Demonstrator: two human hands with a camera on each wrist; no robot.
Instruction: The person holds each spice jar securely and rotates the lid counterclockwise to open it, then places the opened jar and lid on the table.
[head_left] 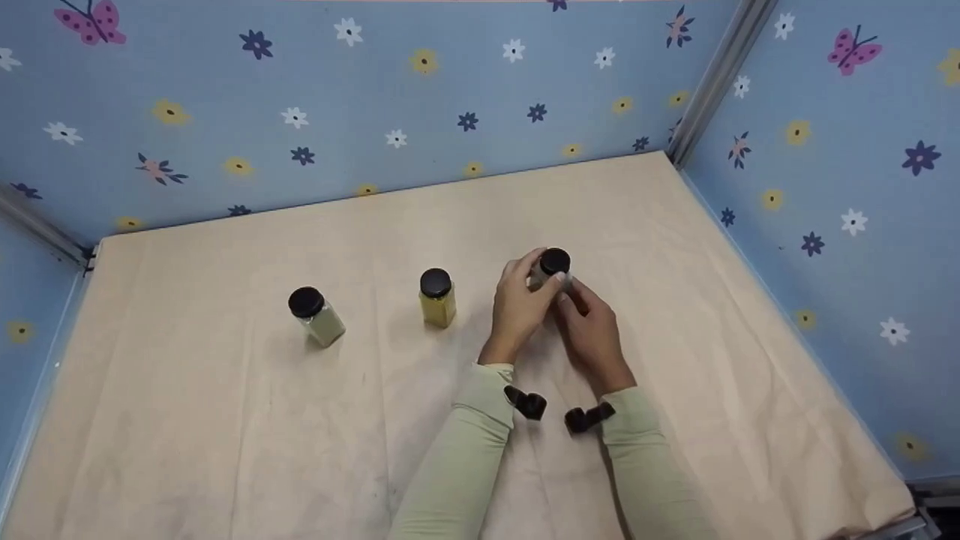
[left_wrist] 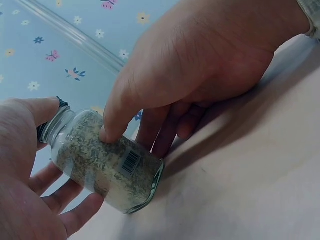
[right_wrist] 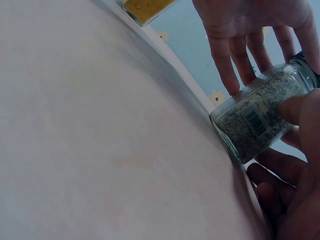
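Right of the yellow bottle [head_left: 438, 309], the speckled jar [left_wrist: 95, 150] is clasped near its lid by the left hand [head_left: 519, 304] and pinched lower down in the right hand's [head_left: 594, 330] grip.

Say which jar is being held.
The rightmost jar in the head view, flecked grey-green inside, gripped by the left hand and right hand. The pale-green jar and yellow jar stand untouched on the cloth.
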